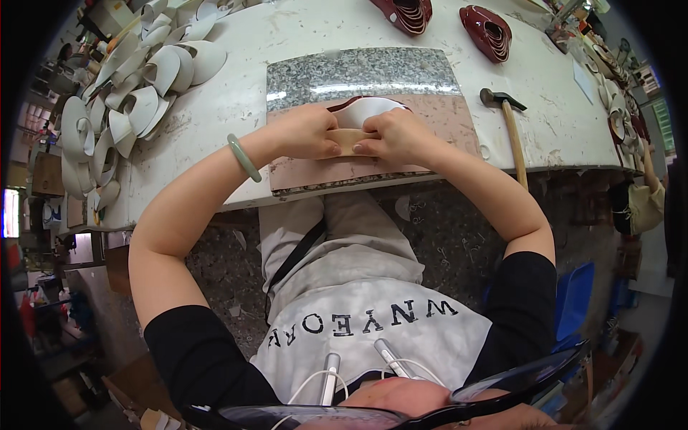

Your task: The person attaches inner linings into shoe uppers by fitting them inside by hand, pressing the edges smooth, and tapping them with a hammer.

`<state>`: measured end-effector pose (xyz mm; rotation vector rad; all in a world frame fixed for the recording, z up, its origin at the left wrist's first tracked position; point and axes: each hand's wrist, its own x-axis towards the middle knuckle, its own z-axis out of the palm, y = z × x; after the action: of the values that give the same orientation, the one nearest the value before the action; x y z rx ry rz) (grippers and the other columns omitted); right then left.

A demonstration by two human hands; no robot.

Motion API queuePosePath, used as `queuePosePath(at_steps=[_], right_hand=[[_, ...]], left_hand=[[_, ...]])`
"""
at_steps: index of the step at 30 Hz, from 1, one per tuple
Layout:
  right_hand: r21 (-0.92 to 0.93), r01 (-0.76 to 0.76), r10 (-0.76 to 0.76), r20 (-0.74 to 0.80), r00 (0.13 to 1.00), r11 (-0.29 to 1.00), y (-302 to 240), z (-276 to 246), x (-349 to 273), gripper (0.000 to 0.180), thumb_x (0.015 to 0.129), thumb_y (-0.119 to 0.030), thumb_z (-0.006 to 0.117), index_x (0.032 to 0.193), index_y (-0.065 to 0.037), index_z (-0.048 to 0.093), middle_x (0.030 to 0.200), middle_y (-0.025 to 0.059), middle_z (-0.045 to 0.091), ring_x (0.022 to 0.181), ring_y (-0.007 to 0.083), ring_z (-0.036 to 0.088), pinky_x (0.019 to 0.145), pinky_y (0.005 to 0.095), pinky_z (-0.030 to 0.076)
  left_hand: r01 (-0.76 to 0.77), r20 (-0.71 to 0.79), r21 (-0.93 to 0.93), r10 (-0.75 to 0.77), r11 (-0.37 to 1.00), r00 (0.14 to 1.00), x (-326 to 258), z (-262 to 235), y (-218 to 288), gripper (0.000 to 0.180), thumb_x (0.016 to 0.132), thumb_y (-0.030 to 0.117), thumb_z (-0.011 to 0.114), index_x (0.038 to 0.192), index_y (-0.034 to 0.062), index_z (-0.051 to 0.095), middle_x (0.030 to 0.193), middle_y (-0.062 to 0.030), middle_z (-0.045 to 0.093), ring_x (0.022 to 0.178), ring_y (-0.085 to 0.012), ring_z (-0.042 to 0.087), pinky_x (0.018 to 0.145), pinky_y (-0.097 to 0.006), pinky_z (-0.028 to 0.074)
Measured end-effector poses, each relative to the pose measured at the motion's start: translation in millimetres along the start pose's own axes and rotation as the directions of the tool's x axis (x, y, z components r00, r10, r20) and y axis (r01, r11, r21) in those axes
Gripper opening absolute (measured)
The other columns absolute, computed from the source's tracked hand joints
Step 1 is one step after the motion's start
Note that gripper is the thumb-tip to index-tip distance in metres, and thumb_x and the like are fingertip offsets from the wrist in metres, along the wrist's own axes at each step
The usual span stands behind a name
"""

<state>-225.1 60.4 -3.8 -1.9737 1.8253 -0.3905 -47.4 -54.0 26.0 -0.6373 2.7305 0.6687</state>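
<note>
Near the upper middle of the frame, the left hand (309, 134) and the right hand (395, 136) meet, both pinching a curved white and tan shoe upper piece (356, 123) between thumbs and fingers. The piece rests on a speckled grey and pink stone slab (358, 72) lying on the white worktable (236, 93). A pale green bangle (243, 157) circles the left wrist. A wooden-handled hammer (510, 129) lies right of the slab, a heap of white curved shoe pieces (136, 93) fills the upper left, and dark red curved pieces (487, 32) sit at the top.
</note>
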Motion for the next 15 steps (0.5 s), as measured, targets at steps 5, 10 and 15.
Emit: queuePosePath(at_steps=[5, 10, 15], right_hand=[[-0.064, -0.027, 0.031, 0.064, 0.997, 0.998, -12, -3, 1, 0.033, 0.079, -0.037, 0.069, 0.09, -0.005, 0.071, 0.082, 0.0157, 0.069, 0.081, 0.0332, 0.066, 0.073, 0.043, 0.051], [-0.359, 0.074, -0.091, -0.032, 0.995, 0.931, -17, 3, 1, 0.029, 0.082, -0.025, 0.067, 0.105, -0.01, 0.058, 0.091, 0.0084, 0.064, 0.091, 0.0269, 0.06, 0.083, 0.0422, 0.04], [-0.452, 0.509, -0.62, -0.133, 0.773, 0.732, 15, 17, -7, 0.026, 0.08, -0.016, 0.062, 0.106, -0.017, 0.061, 0.094, -0.0006, 0.051, 0.094, 0.0167, 0.049, 0.078, 0.039, 0.036]], left_hand=[[-0.01, -0.004, 0.072, 0.011, 0.997, 1.0, 0, 4, 5, 0.032, 0.077, 0.03, 0.07, 0.093, 0.0022, 0.069, 0.082, -0.0161, 0.067, 0.08, -0.032, 0.065, 0.07, -0.041, 0.05], [-0.028, -0.022, 0.306, 0.037, 0.952, 0.999, -2, 8, 14, 0.028, 0.079, 0.032, 0.067, 0.083, 0.0045, 0.068, 0.076, -0.0138, 0.067, 0.076, -0.0327, 0.064, 0.068, -0.042, 0.05], [-0.042, -0.065, 0.335, 0.067, 0.941, 0.996, -2, 6, 12, 0.026, 0.076, 0.028, 0.068, 0.078, 0.0023, 0.068, 0.074, -0.0154, 0.066, 0.073, -0.0326, 0.064, 0.067, -0.042, 0.051]])
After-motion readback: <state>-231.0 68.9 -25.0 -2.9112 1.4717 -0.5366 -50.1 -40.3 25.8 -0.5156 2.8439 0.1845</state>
